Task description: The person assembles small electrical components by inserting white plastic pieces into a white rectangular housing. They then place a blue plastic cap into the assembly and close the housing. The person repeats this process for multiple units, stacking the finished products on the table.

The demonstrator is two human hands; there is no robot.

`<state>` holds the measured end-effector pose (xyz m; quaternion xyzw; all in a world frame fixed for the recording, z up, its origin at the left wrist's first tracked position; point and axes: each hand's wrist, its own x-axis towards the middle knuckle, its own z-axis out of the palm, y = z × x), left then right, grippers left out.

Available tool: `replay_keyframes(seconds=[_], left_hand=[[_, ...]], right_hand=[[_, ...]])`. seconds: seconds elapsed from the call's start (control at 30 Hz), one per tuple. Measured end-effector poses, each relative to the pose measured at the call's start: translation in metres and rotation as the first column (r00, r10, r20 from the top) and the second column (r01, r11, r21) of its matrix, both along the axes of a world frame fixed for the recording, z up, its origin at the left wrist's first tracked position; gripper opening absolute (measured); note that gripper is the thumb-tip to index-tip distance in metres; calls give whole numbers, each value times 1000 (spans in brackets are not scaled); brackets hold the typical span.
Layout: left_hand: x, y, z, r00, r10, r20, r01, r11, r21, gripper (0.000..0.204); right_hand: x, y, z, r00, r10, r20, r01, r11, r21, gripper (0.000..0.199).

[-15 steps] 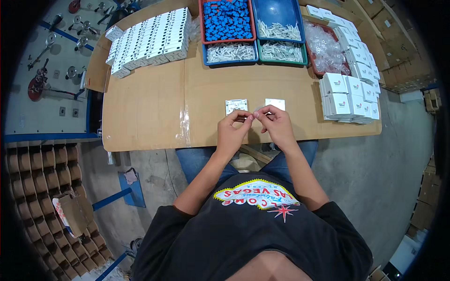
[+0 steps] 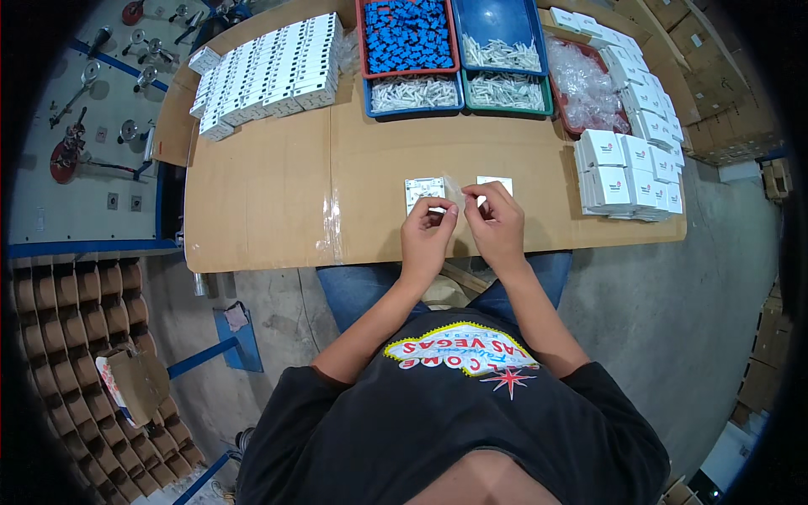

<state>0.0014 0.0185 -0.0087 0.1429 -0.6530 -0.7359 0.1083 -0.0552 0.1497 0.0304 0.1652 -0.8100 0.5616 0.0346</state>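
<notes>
Clear plastic bag is being pinched open by the left hand and right hand, so next needs filling it, I think.

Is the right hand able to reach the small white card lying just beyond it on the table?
Probably yes. The white card lies on bare table just beyond the right hand, nothing between. But both hands pinch a small clear bag; the left hand must keep it.

Black short-sleeved T-shirt with colourful chest print, blue jeans, bare forearms
</notes>
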Motion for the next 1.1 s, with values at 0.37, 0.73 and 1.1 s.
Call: replay_keyframes(seconds=[0.37,0.73,1.1], left_hand=[[-4,-9,4,962,-140,235,-8,844,536,32],[-5,-5,0,994,-39,107,-26,839,544,29],[-8,-14,-5,990,88,108,-124,913,388,24]], right_hand=[[-4,11,-23,964,254,77,-236,952,-195,21],[-12,14,-25,720,324,614,77,842,-535,22],[-10,17,-22,675,384,631,33,838,-545,30]])
